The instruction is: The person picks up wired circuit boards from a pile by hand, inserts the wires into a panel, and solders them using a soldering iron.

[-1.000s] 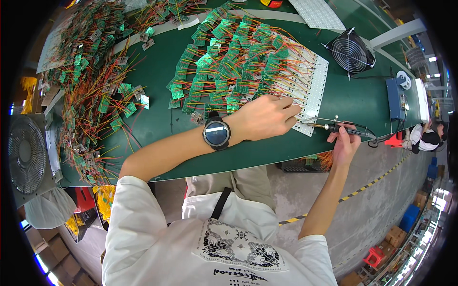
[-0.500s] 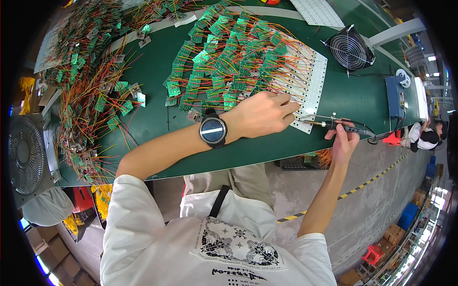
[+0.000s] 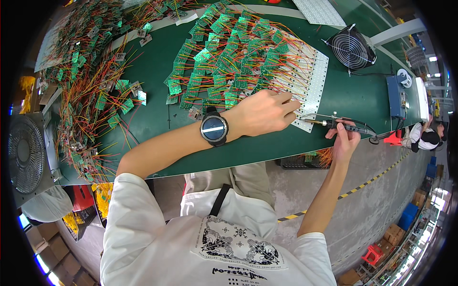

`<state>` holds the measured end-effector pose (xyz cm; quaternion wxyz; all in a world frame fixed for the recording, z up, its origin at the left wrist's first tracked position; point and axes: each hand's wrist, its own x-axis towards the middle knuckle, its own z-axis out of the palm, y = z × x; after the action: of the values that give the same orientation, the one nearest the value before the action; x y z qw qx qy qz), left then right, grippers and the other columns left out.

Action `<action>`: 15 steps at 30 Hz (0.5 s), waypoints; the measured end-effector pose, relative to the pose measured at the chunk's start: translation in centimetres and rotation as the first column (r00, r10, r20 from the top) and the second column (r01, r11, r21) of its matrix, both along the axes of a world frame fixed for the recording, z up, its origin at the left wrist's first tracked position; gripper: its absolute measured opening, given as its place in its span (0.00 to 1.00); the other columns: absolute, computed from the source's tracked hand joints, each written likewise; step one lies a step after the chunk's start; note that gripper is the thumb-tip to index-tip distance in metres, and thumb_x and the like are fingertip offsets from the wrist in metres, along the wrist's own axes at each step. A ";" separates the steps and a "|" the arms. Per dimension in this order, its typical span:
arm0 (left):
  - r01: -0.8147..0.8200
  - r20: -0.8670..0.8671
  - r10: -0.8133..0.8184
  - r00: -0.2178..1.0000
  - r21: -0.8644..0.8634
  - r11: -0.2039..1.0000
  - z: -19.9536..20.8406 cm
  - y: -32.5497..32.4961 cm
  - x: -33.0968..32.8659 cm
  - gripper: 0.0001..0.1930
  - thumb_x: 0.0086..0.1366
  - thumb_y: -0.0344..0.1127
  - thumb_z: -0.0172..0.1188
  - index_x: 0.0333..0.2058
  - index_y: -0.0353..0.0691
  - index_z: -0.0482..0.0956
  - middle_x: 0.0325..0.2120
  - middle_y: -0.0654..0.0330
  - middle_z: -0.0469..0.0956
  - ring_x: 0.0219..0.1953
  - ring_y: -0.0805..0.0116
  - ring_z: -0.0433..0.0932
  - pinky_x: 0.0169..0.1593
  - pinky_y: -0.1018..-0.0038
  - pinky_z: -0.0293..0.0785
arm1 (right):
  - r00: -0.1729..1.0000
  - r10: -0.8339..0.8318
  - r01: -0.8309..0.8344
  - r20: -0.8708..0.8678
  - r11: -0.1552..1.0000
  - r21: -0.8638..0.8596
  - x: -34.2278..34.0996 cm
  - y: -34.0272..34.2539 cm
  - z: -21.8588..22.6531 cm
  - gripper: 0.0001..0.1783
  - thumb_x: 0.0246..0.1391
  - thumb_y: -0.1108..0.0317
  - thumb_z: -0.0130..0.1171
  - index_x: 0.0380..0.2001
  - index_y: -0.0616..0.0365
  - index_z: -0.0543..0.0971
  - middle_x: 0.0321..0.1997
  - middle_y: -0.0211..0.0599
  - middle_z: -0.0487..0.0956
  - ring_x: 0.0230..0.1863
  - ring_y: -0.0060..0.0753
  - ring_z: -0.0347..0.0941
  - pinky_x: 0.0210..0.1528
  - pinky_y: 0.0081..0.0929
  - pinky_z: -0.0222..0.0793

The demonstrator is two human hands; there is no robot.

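Note:
My right hand (image 3: 344, 138) grips a soldering iron (image 3: 350, 127) with a thin metal tube along it, its tip pointing left at the near edge of a white perforated board (image 3: 310, 90). Close by the tip, my left hand (image 3: 265, 112) is closed over the board's near corner, thumb and fingers drawn together; whatever they pinch is hidden. Rows of green circuit boards (image 3: 222, 61) with red and yellow wires lie along the left of the perforated board, the wires reaching onto it. The left wrist wears a dark watch (image 3: 213, 129).
A large heap of wired circuit boards (image 3: 90, 90) covers the table's left side. Toward the right stand a small black fan (image 3: 351, 49) and a blue box (image 3: 394, 96) with a solder reel (image 3: 403, 78). Another perforated board (image 3: 320, 11) lies at the back. A grey fan (image 3: 26, 155) stands far left.

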<state>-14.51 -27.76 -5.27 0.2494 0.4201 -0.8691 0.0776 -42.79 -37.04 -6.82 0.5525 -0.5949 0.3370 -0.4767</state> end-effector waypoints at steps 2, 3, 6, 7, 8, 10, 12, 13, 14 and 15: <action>-0.002 -0.001 0.002 1.000 0.002 1.000 -0.1 0.0 0.0 0.09 0.51 0.33 0.58 0.31 0.36 0.76 0.35 0.61 0.72 0.39 0.66 0.75 0.37 0.74 0.80 | 1.000 -0.005 0.005 0.017 1.000 0.000 -0.2 0.0 -0.1 0.13 0.55 0.75 0.59 0.42 0.72 0.76 0.35 0.44 0.79 0.18 0.33 0.73 0.22 0.26 0.70; -0.002 -0.006 0.002 1.000 -0.007 1.000 -0.1 0.0 -0.1 0.09 0.51 0.33 0.58 0.30 0.36 0.75 0.35 0.61 0.72 0.39 0.66 0.75 0.37 0.74 0.80 | 0.999 -0.010 0.010 0.035 1.000 -0.001 -0.2 0.0 -0.1 0.13 0.55 0.74 0.59 0.41 0.72 0.76 0.35 0.44 0.79 0.18 0.33 0.73 0.22 0.26 0.70; 0.000 -0.013 0.000 1.000 -0.010 1.000 -0.2 -0.1 -0.1 0.09 0.51 0.33 0.58 0.30 0.36 0.75 0.35 0.61 0.72 0.39 0.67 0.75 0.37 0.73 0.80 | 0.998 -0.025 0.025 0.051 1.000 -0.001 -0.4 -0.1 -0.1 0.13 0.55 0.74 0.58 0.41 0.73 0.76 0.36 0.45 0.79 0.18 0.33 0.73 0.21 0.26 0.69; 0.003 -0.016 -0.003 1.000 -0.006 1.000 -0.2 -0.1 -0.1 0.08 0.51 0.33 0.58 0.29 0.37 0.75 0.35 0.61 0.72 0.39 0.67 0.75 0.36 0.73 0.80 | 0.998 -0.023 0.023 0.051 1.000 0.002 -0.4 -0.1 -0.1 0.13 0.55 0.74 0.58 0.41 0.73 0.76 0.36 0.45 0.79 0.18 0.33 0.73 0.21 0.26 0.69; 0.001 -0.016 -0.001 1.000 -0.004 1.000 -0.2 -0.1 -0.2 0.08 0.51 0.33 0.58 0.29 0.37 0.75 0.35 0.61 0.72 0.39 0.67 0.75 0.36 0.73 0.80 | 0.998 -0.031 0.031 0.051 0.999 0.008 -0.4 -0.1 -0.1 0.13 0.56 0.73 0.58 0.41 0.72 0.76 0.36 0.45 0.79 0.19 0.33 0.72 0.23 0.27 0.69; -0.003 -0.022 0.002 1.000 -0.015 1.000 -0.2 -0.1 -0.2 0.08 0.50 0.33 0.58 0.29 0.37 0.75 0.35 0.61 0.72 0.38 0.67 0.75 0.36 0.73 0.80 | 0.998 -0.040 0.039 0.051 0.999 0.013 -0.4 0.0 0.0 0.12 0.57 0.73 0.57 0.41 0.72 0.75 0.37 0.44 0.79 0.20 0.33 0.72 0.24 0.27 0.70; 0.000 -0.020 -0.001 1.000 -0.012 1.000 -0.1 -0.1 -0.2 0.08 0.51 0.33 0.58 0.29 0.37 0.75 0.35 0.61 0.72 0.38 0.67 0.75 0.36 0.73 0.80 | 0.998 -0.037 0.037 0.045 0.999 -0.002 -0.4 0.0 0.2 0.12 0.58 0.74 0.56 0.42 0.72 0.76 0.35 0.44 0.79 0.21 0.32 0.73 0.24 0.27 0.69; 0.004 -0.018 -0.004 1.000 -0.009 1.000 0.0 0.0 -0.1 0.08 0.51 0.33 0.58 0.29 0.37 0.75 0.35 0.61 0.72 0.38 0.67 0.75 0.36 0.73 0.80 | 0.998 -0.038 0.039 0.046 0.999 -0.006 -0.4 0.0 0.2 0.12 0.58 0.74 0.56 0.42 0.72 0.76 0.35 0.44 0.79 0.21 0.32 0.73 0.24 0.27 0.69; 0.006 -0.017 -0.006 1.000 -0.014 1.000 0.0 0.0 -0.1 0.08 0.51 0.33 0.58 0.29 0.37 0.75 0.35 0.61 0.72 0.38 0.67 0.75 0.36 0.73 0.80 | 0.998 -0.035 0.035 0.046 0.999 -0.012 -0.5 0.0 0.2 0.12 0.58 0.74 0.56 0.42 0.72 0.76 0.34 0.43 0.79 0.21 0.31 0.72 0.24 0.27 0.69; 0.005 -0.012 -0.005 1.000 -0.015 1.000 0.0 0.0 -0.1 0.08 0.51 0.33 0.57 0.29 0.37 0.75 0.35 0.61 0.72 0.38 0.67 0.75 0.36 0.73 0.80 | 0.998 -0.027 0.028 0.055 1.000 -0.012 -0.4 -0.1 0.1 0.11 0.59 0.74 0.55 0.42 0.72 0.76 0.33 0.43 0.79 0.21 0.31 0.72 0.24 0.27 0.69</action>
<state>-14.60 -27.79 -5.30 0.2582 0.4163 -0.8680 0.0809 -43.18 -37.09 -6.75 0.5510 -0.5805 0.3270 -0.5025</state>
